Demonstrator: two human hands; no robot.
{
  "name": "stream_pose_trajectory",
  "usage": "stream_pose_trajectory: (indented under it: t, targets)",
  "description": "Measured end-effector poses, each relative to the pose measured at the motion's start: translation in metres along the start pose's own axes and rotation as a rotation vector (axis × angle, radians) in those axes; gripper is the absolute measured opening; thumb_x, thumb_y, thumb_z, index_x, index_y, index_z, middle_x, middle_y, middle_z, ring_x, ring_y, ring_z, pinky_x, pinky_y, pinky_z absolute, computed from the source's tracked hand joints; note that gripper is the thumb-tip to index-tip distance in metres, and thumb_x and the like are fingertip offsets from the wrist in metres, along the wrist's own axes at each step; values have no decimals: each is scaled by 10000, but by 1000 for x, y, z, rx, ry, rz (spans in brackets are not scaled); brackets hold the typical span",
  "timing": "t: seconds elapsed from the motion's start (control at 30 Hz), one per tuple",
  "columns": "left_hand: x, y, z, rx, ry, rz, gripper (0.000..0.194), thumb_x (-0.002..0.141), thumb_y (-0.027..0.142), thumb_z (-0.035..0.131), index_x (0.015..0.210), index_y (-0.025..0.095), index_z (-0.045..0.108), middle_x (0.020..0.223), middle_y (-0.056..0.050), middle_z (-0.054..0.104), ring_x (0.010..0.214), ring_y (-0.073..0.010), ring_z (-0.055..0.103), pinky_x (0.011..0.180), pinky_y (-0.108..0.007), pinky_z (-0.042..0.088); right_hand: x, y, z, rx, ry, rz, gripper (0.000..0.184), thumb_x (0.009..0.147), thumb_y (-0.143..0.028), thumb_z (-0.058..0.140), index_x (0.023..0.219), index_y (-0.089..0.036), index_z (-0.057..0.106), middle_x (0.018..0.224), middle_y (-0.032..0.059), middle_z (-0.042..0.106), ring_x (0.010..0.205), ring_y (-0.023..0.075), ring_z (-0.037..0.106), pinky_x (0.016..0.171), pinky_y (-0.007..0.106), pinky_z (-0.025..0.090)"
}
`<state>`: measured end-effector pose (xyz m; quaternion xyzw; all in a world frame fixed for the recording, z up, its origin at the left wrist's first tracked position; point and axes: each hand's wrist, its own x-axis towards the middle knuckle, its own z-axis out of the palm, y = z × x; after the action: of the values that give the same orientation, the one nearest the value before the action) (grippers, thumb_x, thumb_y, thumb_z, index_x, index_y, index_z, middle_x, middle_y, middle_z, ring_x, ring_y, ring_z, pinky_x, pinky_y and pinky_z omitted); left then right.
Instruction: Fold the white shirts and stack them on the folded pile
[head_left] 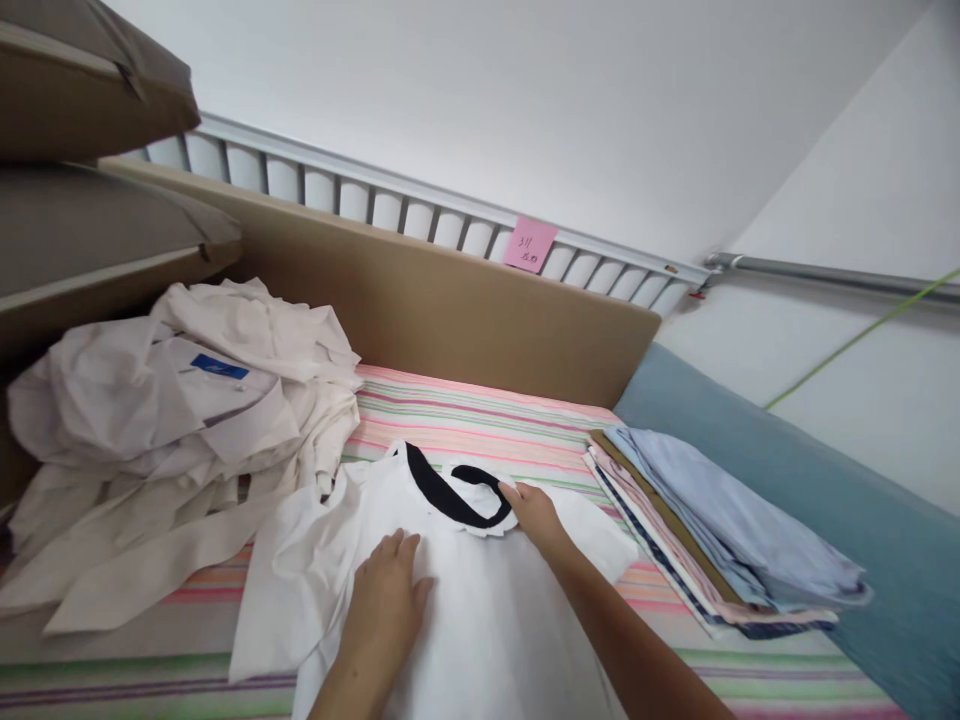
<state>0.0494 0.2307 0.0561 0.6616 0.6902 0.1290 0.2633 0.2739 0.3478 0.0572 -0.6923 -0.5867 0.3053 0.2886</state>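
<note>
Head view: the white shirt (487, 610) lies right in front of you on the striped cloth (487, 412), under both your hands, its long axis running from the black-banded collar (442, 492) at the far end back toward your body, where the lower part passes out of the picture. Your right hand (535, 515) is nearer the collar: its grip looks closed, thumb and fingers pinching the right end of the band, though the underside of that pinch is hidden from you. Your left hand (391, 590) sits lower, on the left part of the chest, palm down, its thumb spread away from fingers that clamp nothing you can see; whether it presses or merely rests, you cannot tell. From that left grip the collar lies ahead and a little to the right, while the left sleeve (276, 585) reaches out to your left. The right sleeve (600, 530) spreads past your right wrist, its end just beside the folded stack (731, 525). On your left, the loose off-white heap (187, 400) comes right up to the left shoulder, and you cannot tell quite where the two touch. Beyond the collar, past a strip of striped cloth, the brown board (450, 315) stands upright, running across your view.
</note>
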Motion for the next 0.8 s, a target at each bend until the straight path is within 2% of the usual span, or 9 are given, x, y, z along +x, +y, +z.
stream_pose_trajectory:
  t: [0.07,0.17,0.23,0.3,0.43,0.53,0.63,0.73,0.8]
  targets:
    - [0,0,1,-10,11,1,507,812,257,435,1313,181,435,1415,-75,395,1305,-216,339,1056,-346,293,0,-1,-1,214,-54,77,258,784,-420,506,683,-194,580,708,32,656,782,225,632,683,324,510]
    - [1,-1,2,-35,15,-1,500,807,255,446,1301,183,449,1402,-70,415,1297,-206,352,1058,-331,294,-1,-3,-3,663,-192,222,247,817,-376,530,935,-170,597,911,73,688,873,204,643,745,337,530]
    - [2,-1,4,-48,13,0,501,804,256,449,1300,186,450,1402,-66,417,1298,-201,352,1062,-327,289,-1,-3,-3,930,-250,328,268,827,-333,549,1019,-148,577,984,98,681,937,203,634,792,353,527]
    - [2,-2,4,-55,15,-1,501,804,260,448,1299,190,452,1404,-62,415,1298,-198,353,1066,-325,285,-1,-3,-2,1059,-254,378,265,843,-324,540,1037,-146,569,1006,97,677,967,199,627,810,357,529]
    - [2,-2,5,-58,3,-3,499,805,276,453,1296,186,457,1401,-63,419,1290,-196,364,1065,-321,289,3,1,3,1196,-182,358,143,854,-300,536,930,-185,575,917,39,684,904,159,640,825,314,537]
    - [2,-1,5,-63,-16,-7,503,805,280,454,1300,193,449,1405,-59,413,1294,-190,357,1062,-322,291,9,3,9,1212,-134,305,55,837,-250,558,825,-196,558,804,25,668,819,142,642,820,288,541]
    - [2,-2,5,-77,-22,-7,504,803,283,460,1300,198,447,1406,-55,412,1300,-185,346,1066,-315,281,11,2,15,1235,-86,234,74,809,-166,570,764,-199,521,810,19,660,810,141,639,813,303,545]
    - [2,-2,4,-91,-22,-17,506,800,281,469,1298,195,452,1404,-58,415,1296,-190,353,1068,-314,280,9,0,15,1209,-180,183,148,756,-91,595,776,-198,495,839,13,667,846,165,648,796,347,553]
    - [2,-2,3,-99,-19,-21,503,800,276,469,1296,192,457,1399,-62,421,1292,-194,361,1066,-317,287,7,-1,10,1160,-246,213,200,737,-63,599,839,-198,492,858,22,676,849,185,658,777,372,560]
